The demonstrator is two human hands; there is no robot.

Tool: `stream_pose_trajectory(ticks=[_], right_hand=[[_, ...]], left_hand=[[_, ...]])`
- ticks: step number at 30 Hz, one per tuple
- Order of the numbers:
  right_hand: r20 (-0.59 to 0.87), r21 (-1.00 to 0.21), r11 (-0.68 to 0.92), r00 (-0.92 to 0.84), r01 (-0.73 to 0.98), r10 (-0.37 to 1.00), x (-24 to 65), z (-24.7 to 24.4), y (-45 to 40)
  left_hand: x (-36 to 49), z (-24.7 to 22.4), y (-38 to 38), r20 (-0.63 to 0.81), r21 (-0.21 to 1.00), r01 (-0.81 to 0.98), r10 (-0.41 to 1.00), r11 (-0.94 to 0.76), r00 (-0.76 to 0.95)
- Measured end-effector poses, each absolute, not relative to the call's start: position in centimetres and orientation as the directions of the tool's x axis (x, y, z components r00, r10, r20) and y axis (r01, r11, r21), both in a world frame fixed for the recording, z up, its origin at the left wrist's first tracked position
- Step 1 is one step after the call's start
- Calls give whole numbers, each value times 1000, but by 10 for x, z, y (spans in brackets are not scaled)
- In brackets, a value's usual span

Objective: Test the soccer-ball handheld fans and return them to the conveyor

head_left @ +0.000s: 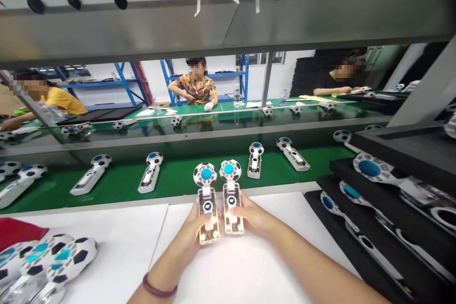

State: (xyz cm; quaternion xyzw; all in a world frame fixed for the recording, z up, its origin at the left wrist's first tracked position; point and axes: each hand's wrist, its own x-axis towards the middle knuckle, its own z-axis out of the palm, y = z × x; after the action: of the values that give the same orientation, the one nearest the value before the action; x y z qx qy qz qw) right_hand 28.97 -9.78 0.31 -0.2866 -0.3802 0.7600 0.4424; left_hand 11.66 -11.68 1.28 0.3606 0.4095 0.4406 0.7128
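Note:
My left hand (191,233) is wrapped round the see-through body of a handheld fan (207,216), thumb on its front. Beside it, my right hand (257,215) grips a second, matching handheld fan (232,199), also with the thumb on the front. Both fans stand upright side by side, with round football-patterned heads and blue centres. Their small round displays are lit, apparently showing 100, and warm lights glow near the lower ends. White sheeting (228,275) covers the bench under my hands.
Beyond the bench, a green conveyor belt (185,185) carries several similar fans. More fans are heaped at lower left (71,259) beside a red cloth (19,232). Black foam trays (388,209) holding fans are stacked at right. A metal overhead frame (142,28) spans above; three people sit across.

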Motion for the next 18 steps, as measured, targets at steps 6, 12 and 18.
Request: stream_pose_trajectory(ticks=[6,12,18], right_hand=[[-126,-816,-352,-453,-458,882,289,8,-99],[-169,-807,-383,-447,-449,879,288,9,-99],[-145,-807,-369,-452,-461,880,288,6,-99]], left_hand=[[119,18,-119,-273,892,-290,924,348,269],[120,20,-120,-309,887,-274,918,372,247],[120,17,-120,-259,887,-317,931,335,259]])
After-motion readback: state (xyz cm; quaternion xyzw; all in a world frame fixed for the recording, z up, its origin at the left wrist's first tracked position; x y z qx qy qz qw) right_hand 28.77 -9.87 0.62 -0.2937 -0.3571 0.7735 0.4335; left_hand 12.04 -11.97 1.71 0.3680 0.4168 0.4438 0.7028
